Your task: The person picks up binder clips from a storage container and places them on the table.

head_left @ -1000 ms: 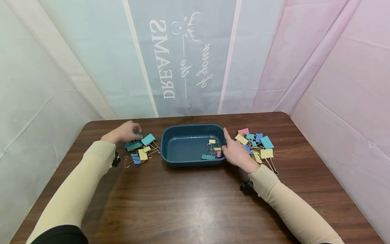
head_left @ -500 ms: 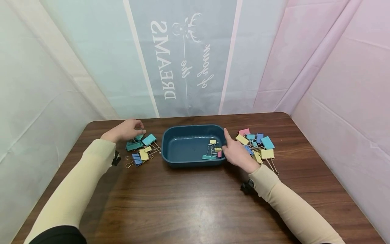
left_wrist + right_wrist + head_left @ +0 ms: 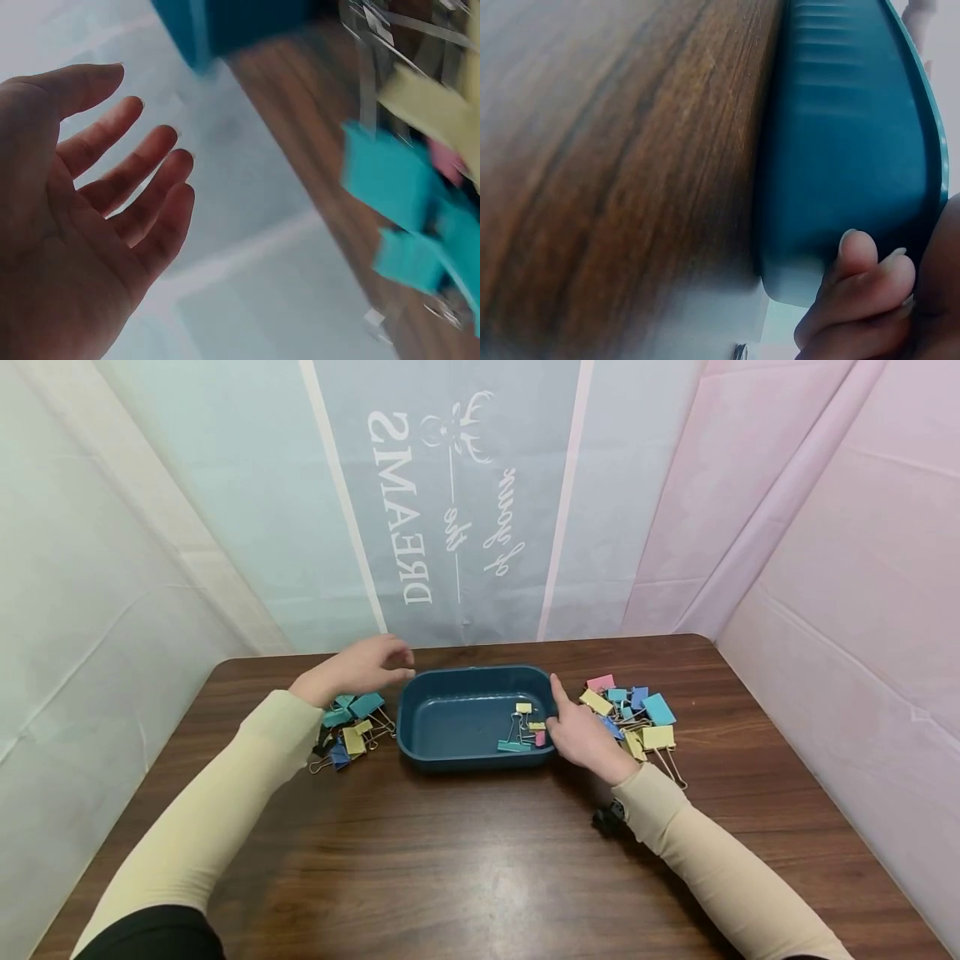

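Note:
A dark teal plastic bin (image 3: 442,763) stands mid-table, with a few binder clips (image 3: 513,746) in its right end. My left hand (image 3: 363,667) hovers at its back left corner. The left wrist view shows that same hand (image 3: 90,195) with fingers loosely bent and nothing between them. Below its wrist lies a pile of teal, yellow and blue binder clips (image 3: 352,739), partly covered by the sleeve. My right hand (image 3: 585,735) grips the bin's right end, index finger along the rim. In the right wrist view, curled fingers (image 3: 859,289) lie against the bin's outer wall (image 3: 840,150).
Right of the bin, beside my right hand, lies another pile of binder clips (image 3: 637,718) in pink, yellow, teal and blue. The brown wooden table (image 3: 450,860) ends at the back against a printed curtain (image 3: 480,527). Pale cloth hangs on both sides.
My left hand has left the teal clip in the left pile and moved right and back, up to the bin's corner. The right hand and the bin have stayed in place.

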{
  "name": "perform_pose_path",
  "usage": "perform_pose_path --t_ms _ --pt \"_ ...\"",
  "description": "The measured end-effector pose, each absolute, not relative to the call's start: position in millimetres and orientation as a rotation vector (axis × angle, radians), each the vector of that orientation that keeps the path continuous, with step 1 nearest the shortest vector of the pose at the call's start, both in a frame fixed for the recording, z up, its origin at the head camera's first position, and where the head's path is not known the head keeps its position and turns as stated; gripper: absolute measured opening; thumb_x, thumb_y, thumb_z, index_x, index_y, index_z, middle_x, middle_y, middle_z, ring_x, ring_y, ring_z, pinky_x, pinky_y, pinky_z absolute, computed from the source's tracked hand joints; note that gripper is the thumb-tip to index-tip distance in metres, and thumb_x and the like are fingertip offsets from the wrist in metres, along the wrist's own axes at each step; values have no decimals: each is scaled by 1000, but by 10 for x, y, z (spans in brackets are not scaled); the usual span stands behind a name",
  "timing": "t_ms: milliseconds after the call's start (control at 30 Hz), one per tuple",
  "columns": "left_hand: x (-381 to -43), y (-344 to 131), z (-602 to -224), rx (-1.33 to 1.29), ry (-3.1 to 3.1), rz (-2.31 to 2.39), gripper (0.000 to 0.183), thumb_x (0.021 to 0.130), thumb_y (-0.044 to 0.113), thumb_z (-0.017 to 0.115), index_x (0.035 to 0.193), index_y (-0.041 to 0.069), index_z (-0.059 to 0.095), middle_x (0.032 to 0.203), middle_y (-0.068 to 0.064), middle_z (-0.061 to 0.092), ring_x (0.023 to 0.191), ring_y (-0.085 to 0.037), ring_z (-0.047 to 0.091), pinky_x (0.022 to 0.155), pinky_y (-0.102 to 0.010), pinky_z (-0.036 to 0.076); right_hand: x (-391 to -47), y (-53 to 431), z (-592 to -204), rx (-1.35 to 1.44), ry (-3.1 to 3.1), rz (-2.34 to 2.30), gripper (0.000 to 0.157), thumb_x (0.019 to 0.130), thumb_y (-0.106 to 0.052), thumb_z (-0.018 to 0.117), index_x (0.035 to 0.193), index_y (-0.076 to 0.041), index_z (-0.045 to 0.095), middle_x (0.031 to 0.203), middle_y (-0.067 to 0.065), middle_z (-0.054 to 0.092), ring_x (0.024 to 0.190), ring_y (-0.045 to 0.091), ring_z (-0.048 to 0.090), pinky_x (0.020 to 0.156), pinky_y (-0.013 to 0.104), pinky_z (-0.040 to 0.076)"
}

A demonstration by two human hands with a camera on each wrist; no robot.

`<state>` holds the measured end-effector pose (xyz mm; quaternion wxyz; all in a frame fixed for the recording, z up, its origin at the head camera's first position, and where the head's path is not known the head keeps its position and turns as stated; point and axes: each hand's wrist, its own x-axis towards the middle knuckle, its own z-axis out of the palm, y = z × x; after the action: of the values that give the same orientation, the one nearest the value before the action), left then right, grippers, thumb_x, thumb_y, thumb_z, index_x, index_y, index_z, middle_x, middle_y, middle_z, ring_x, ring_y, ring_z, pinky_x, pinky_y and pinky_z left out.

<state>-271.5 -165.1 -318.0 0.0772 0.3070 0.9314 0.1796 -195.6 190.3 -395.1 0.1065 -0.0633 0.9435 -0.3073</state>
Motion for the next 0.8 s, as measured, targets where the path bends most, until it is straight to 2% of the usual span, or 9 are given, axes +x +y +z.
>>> perform_pose_path --t_ms 233,467,600,800 --pt "-2672 -1115 -3049 1089 2707 488 18 98 23 63 110 9 65 108 -4 63 100 -21 59 91 -41 46 -1958 1900 -3956 -178 2766 -912 73 103 -19 43 161 -15 -1 65 9 56 47 24 54 46 33 43" --pt "-2584 -641 -3078 1269 2536 393 19 97 25 66 108 11 66 98 2 62 89 -15 57 82 -30 48 -1963 1895 -3947 -182 2772 -906 73 103 -20 44 161 -15 -1 64 10 56 47 24 54 46 33 43" --pt "-2486 -401 -3121 1314 2458 270 23 96 28 67 114 12 66 103 3 63 91 -12 56 83 -26 48 -1966 1901 -3947 -180 2764 -903 73 104 -20 43 161 -16 -2 63 9 55 46 24 54 45 33 43" --pt "-2376 -133 -3221 1373 2312 174 33 95 23 70 123 9 65 119 -7 64 102 -16 57 92 -29 48 -1954 1906 -3952 -194 2760 -910 74 104 -19 44 161 -15 -3 62 9 55 45 24 53 45 33 43"
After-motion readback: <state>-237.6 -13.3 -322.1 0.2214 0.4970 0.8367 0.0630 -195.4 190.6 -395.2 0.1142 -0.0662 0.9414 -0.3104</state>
